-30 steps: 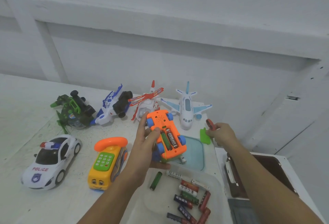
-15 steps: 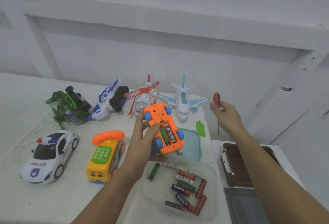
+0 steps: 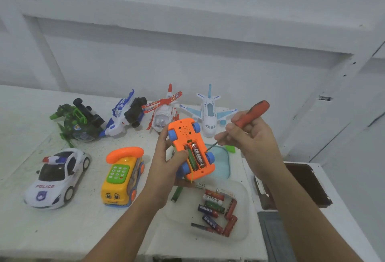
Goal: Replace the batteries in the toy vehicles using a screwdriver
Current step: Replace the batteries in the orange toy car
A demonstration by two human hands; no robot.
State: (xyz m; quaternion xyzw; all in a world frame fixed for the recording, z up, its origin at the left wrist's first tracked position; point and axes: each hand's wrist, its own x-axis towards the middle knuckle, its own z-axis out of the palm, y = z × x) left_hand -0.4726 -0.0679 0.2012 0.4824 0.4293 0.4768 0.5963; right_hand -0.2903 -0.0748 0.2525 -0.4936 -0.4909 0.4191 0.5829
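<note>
Head view: my left grip (image 3: pixel 166 165) clamps the orange toy car (image 3: pixel 186 131), likely light and slick, by its sides; my right grip (image 3: pixel 255 139) wraps the handle of the stiff screwdriver (image 3: pixel 252 113).

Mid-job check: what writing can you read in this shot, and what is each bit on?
"POLICE": on the side of the white police car.
"EVEREADY": on the black battery in the orange toy car.
Smaller line beside it: too small to read.
Print on the loose batteries in the clear tray: blurred, unreadable.
</note>
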